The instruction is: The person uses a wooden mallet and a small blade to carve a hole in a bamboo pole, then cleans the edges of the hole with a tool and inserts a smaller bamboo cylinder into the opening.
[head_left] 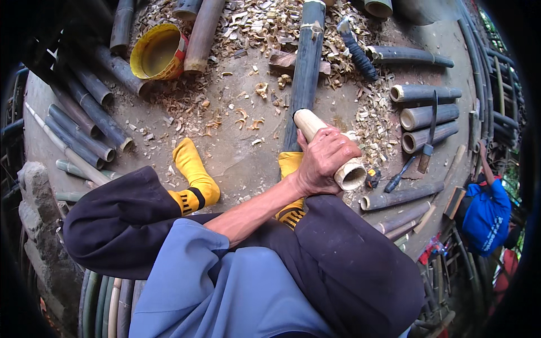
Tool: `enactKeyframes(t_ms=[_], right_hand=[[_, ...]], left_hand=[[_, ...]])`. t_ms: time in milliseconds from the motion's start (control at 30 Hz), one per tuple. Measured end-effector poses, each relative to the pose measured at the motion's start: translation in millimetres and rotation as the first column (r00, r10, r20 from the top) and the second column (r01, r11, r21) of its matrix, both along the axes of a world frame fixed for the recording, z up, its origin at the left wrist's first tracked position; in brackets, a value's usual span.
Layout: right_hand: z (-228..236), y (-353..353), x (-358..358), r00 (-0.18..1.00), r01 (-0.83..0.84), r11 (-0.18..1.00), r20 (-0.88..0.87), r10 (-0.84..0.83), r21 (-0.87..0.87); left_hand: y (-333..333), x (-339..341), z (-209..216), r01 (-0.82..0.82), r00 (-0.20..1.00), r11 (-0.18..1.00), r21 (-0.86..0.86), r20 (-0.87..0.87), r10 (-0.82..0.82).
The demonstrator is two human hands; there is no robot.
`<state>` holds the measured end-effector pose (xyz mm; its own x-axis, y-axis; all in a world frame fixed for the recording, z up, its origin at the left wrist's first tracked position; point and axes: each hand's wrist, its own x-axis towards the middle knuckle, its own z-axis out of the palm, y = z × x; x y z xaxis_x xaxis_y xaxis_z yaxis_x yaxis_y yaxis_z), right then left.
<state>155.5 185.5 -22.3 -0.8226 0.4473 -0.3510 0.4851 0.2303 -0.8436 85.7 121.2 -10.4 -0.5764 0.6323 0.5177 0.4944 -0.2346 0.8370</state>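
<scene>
My left hand (327, 160) is closed around a pale, peeled bamboo tube (310, 122), which slants from upper left to lower right. Its hollow near end (351, 176) shows below my fingers, above my right knee. The tube's far end lies against a long dark bamboo pole (307, 67) running away from me. A yellow-socked foot (290, 162) is at the pole's near end, and my other yellow-socked foot (197, 174) rests on the floor to the left. My right hand cannot be made out.
Shavings (253, 22) litter the floor. A yellow bucket (159, 52) holds murky liquid. A wrapped-handle tool (358, 50), a curved blade (433, 121), a blue-handled tool (400, 174) and bamboo pieces (431, 116) lie right. Another person in blue (486, 217) is far right.
</scene>
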Motion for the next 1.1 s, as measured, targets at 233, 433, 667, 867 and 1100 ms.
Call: enactKeyframes(t_ms=[233, 433, 667, 867, 1100], right_hand=[[-0.3, 18.7, -13.6, 0.999, 0.033, 0.99, -0.002, -0.034, -0.14], [217.3, 79.9, -40.1, 0.924, -0.005, 0.758, -0.287, 0.253, 0.653], [92.9, 48.0, -73.5, 0.784, -0.595, 0.633, 0.183, 0.593, 0.496], [94.5, 91.1, -66.9, 0.89, 0.19, 0.906, -0.457, 0.004, 0.378], [-66.8, 205.0, -64.2, 0.999, -0.034, 0.55, 0.023, 0.026, 0.834]], left_hand=[[23.0, -36.5, -2.7, -0.092, 0.987, 0.995, 0.029, 0.137, 0.087], [15.7, -33.5, 5.8, -0.037, 0.991, 0.998, -0.045, 0.125, 0.042], [25.5, -33.9, -8.6, 0.044, 0.981, 0.999, 0.0, 0.189, -0.043], [-7.6, -49.2, -8.4, 0.016, 0.984, 1.0, -0.02, 0.177, -0.012], [0.2, -40.2, -13.2, 0.067, 0.994, 0.998, 0.012, 0.09, -0.068]])
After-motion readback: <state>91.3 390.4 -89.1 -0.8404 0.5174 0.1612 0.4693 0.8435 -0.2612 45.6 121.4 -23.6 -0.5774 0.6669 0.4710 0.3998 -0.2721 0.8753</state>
